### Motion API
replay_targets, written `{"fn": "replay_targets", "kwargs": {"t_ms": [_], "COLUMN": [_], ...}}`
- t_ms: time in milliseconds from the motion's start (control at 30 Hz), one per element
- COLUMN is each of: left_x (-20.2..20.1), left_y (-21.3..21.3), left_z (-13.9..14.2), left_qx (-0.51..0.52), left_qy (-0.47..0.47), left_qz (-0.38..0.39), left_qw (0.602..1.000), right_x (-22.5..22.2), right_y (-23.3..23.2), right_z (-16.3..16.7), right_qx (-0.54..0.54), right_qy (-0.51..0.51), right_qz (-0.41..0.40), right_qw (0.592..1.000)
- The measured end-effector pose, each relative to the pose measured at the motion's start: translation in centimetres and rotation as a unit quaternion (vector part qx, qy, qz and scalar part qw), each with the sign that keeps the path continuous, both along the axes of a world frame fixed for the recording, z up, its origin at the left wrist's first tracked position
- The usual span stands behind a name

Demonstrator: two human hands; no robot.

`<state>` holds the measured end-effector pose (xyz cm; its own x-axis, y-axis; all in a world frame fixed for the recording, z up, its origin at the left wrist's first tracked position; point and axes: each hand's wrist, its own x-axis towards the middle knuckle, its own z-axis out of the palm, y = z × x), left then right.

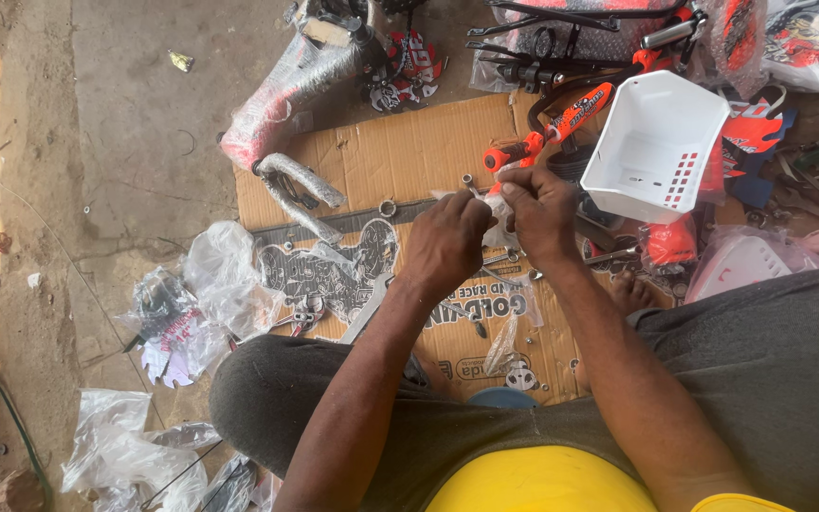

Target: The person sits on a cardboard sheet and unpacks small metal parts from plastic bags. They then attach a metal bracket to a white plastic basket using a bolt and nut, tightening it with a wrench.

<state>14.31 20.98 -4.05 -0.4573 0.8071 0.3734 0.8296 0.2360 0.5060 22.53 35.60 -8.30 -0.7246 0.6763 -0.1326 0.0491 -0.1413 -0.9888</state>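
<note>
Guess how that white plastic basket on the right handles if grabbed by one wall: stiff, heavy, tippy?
The white plastic basket is thin-walled and hollow with slotted sides, so it is probably light for its size. Moulded walls likely hold shape, flexing slightly at the rim. It already sits tilted on bike parts, not flat on the cardboard sheet, so a push would probably tip or slide it.

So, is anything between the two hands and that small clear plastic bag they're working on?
Nothing visible. The left hand and right hand both already pinch the small clear plastic bag between them, above the flattened brown cardboard sheet. The white plastic basket sits off to the right, apart from them.
</note>
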Motion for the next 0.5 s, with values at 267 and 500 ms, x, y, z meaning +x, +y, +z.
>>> {"fn": "replay_targets", "kwargs": {"t_ms": [267, 500], "left_x": [-1.1, -1.3], "left_y": [-0.1, 0.0], "left_z": [1.9, 2.2], "left_qx": [0.136, 0.119], "left_qy": [-0.224, -0.2], "left_qz": [0.036, 0.041], "left_qw": [0.964, 0.972], "right_x": [0.5, 0.1], "right_y": [0.2, -1.3], "right_z": [4.0, 3.0], "right_qx": [-0.188, 0.201], "right_qy": [0.147, 0.078], "right_qz": [0.018, 0.055], "right_qw": [0.971, 0.975]}}
